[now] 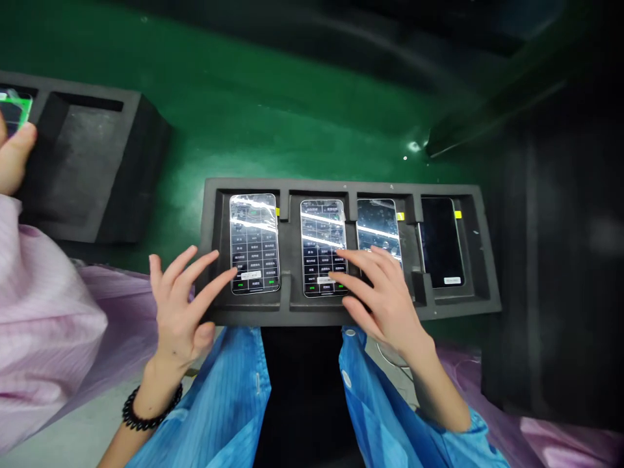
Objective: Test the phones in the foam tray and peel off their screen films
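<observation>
A dark foam tray (pixel 253 316) holds several phones side by side. The leftmost phone (pixel 254 244) and the second phone (pixel 323 227) have lit screens with rows of buttons. My left hand (pixel 182 302) has its fingers spread, the index fingertip at the left edge of the leftmost phone. Over the second phone reach the fingers of my right hand (pixel 377 289), apart and holding nothing; that hand partly covers the third phone (pixel 377 221). The rightmost phone (pixel 441 240) has a dark screen with a small white label.
Another dark tray (pixel 131 162) stands at the left on the green table (pixel 292 136). Beside it, another person's hand (pixel 17 156) holds a phone with a green-edged screen (pixel 22 110). A dark, blurred object (pixel 550 260) stands on the right.
</observation>
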Available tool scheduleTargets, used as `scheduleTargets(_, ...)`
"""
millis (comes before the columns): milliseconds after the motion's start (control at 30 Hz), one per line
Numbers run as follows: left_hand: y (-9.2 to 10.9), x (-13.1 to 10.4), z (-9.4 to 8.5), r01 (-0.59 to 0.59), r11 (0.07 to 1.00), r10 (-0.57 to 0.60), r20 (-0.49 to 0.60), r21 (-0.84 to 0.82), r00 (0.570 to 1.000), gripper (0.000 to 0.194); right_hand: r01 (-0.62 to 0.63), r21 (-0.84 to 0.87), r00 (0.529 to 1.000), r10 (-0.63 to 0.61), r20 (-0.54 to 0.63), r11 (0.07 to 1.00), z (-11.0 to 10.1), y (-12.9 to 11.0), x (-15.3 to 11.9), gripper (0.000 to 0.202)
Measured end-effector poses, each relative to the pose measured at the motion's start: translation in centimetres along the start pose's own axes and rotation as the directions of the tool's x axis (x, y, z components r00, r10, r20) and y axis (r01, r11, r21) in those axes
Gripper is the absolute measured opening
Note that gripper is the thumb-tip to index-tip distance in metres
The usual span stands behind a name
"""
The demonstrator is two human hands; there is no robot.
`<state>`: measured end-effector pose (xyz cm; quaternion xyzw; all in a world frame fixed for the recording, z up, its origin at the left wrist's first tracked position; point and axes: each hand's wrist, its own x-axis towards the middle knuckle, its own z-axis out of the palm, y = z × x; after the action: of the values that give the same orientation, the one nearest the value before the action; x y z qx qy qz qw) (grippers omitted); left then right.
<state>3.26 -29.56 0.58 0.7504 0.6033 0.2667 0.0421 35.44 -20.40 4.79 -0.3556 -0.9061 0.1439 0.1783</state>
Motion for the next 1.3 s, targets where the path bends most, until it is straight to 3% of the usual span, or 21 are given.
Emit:
scheduleTargets(167, -0.1, 4.1, 0.2, 0.056, 0.998, -0.058, 0.06, 0.021, 0.997, 0.061, -0.127, -0.193, 0.989, 0.138, 0.043, 0.973, -0.7, 1.3, 3.5, 0.038)
scheduleTargets(367, -0.1, 5.7, 1.2, 0.053, 0.999, -0.054, 0.075, 0.013, 0.996, 0.062, -0.08, -0.279, 0.986, 0.118, 0.121, 0.957, 0.4, 1.8, 4.9, 0.042)
scheduleTargets(600, -0.4, 6.5, 1.5, 0.053, 0.995, -0.068, 0.171, 0.09, 0.983, 0.052, -0.167, -0.263, 0.983, 0.182, 0.031, 0.95, -0.7, 1.5, 3.4, 0.044)
scheduleTargets(833, -0.5, 7.0, 1.8, -0.02, 0.991, -0.001, 0.158, 0.131, 0.987, 0.048, -0.247, -0.307, 0.966, 0.259, -0.001, 0.919, -1.6, 1.1, 0.3, 0.038)
scheduleTargets(967, -0.6, 7.1, 1.5, 0.01, 0.996, -0.023, 0.148, 0.086, 0.989, 0.055, -0.274, -0.289, 0.959, 0.283, -0.012, 0.917, -1.6, 1.1, -0.7, 0.037)
scheduleTargets(1067, -0.6, 7.4, 1.4, -0.121, 0.992, 0.115, 0.148, 0.034, 0.982, 0.055, -0.279, -0.273, 0.958, 0.285, -0.017, 0.921, -1.3, 1.0, -0.9, 0.035)
scheduleTargets(1167, -0.5, 7.8, 1.8, -0.321, 0.947, 0.316, 0.276, -0.028, 0.908, 0.046, -0.265, -0.232, 0.962, 0.273, 0.0, 0.936, -0.5, 0.6, -0.5, 0.034)
scheduleTargets(1233, -0.3, 8.0, 2.2, -0.34, 0.94, 0.331, 0.334, -0.034, 0.883, 0.044, -0.257, -0.175, 0.965, 0.263, 0.013, 0.95, 0.1, 0.0, -0.2, 0.033)
scheduleTargets(1300, -0.2, 7.9, 2.4, -0.306, 0.952, 0.291, 0.328, -0.005, 0.899, 0.043, -0.246, -0.116, 0.967, 0.251, 0.031, 0.962, 0.7, -0.5, 0.1, 0.033)
